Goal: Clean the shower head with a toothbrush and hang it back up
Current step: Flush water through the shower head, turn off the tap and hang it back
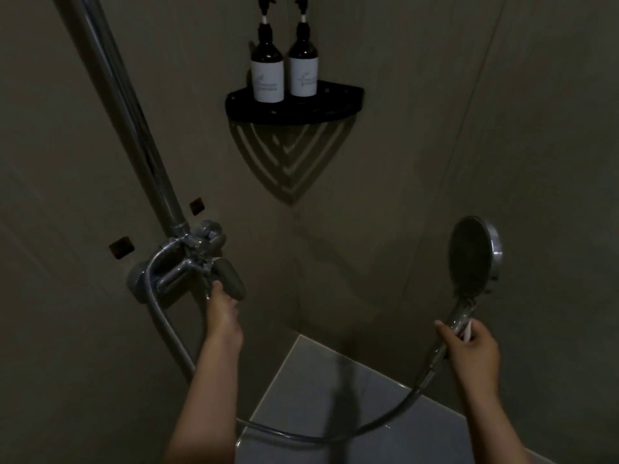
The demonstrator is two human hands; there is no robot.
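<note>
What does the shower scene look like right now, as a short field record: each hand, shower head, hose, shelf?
left hand: fingers on the mixer lever
right hand: gripping the shower head's handle, with something white, perhaps the toothbrush, against it
shower head: off its holder, held upright, face turned toward the left
hose: loops from the mixer down and across to the handle
water: none visible
corner shelf: two pump bottles side by side
lighting: dim

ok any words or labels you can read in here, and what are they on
Left pump bottle: white label with a small logo and a line of print, too blurred to read.
Right pump bottle: same style of label, also too blurred to read.
No text shows on the shower head, the tap or the corner shelf.
</note>
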